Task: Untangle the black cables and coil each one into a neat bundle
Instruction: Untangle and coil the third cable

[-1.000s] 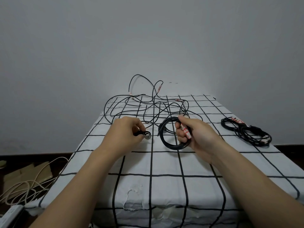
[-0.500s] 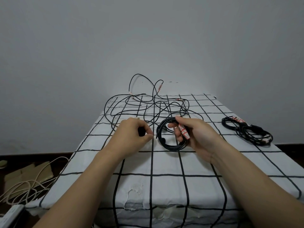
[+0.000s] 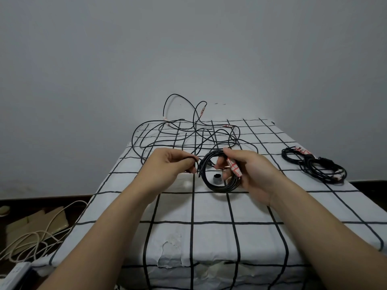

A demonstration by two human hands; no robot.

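Note:
My right hand [image 3: 250,171] grips a round black cable coil [image 3: 217,186] together with a white tag with red lines [image 3: 235,169], just above the checked tablecloth [image 3: 209,208]. My left hand [image 3: 167,165] pinches the coil's loose end at its left side. A black plug end with a metal ring [image 3: 217,177] hangs inside the loop. Behind both hands a loose tangle of black cables [image 3: 188,135] spreads over the far part of the table and rises against the wall.
A finished black cable bundle [image 3: 314,166] with a red-and-white tag lies at the table's right side. On the floor to the left lie beige cords [image 3: 31,237], cardboard [image 3: 37,222] and a white power strip [image 3: 14,273]. A grey wall stands close behind the table.
My left hand has moved right to the coil's left edge. It let go of the plug end, which now hangs inside the loop, and it pinches the cable instead.

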